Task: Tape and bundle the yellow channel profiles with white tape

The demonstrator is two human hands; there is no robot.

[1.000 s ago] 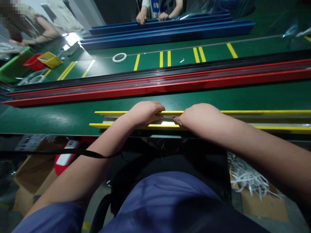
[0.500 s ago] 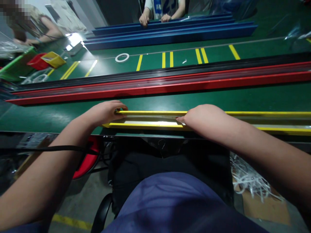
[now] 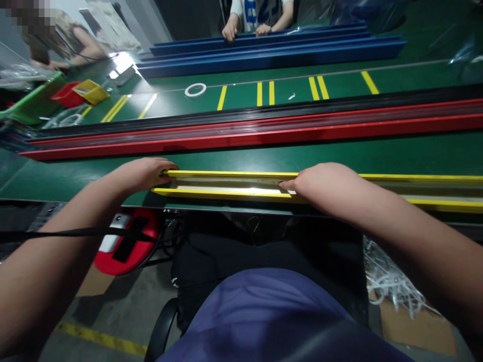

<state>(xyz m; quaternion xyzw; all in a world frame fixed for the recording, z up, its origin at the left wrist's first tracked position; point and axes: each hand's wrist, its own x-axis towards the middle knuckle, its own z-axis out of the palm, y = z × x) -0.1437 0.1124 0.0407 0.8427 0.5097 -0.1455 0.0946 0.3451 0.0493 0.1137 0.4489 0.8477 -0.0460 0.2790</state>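
A long channel profile with yellow edges (image 3: pixel 226 192) lies along the near side of the green table. My left hand (image 3: pixel 149 171) is at its left end, with the fingers curled over the far yellow edge. Over the channel farther right is my right hand (image 3: pixel 326 181), bent at the wrist, its fingertips down inside the profile. A small white piece shows at those fingertips; what it is I cannot make out. The rest of the right fingers are hidden behind the hand. Inside the channel the surface is pale and shiny.
Beyond lie long red (image 3: pixel 264 138) and black profiles (image 3: pixel 241 113), then blue profiles (image 3: pixel 271 61) by a co-worker's hands (image 3: pixel 231 32). A white ring (image 3: pixel 195 90) and yellow tape marks are on the table. Red (image 3: pixel 68 95) and yellow bins (image 3: pixel 90 92) stand left; a red stool (image 3: pixel 130 241) is below.
The yellow-edged profile has slid a little to the left, and my left hand has moved left with its end. My right hand stays nearly in place. The view has shifted slightly.
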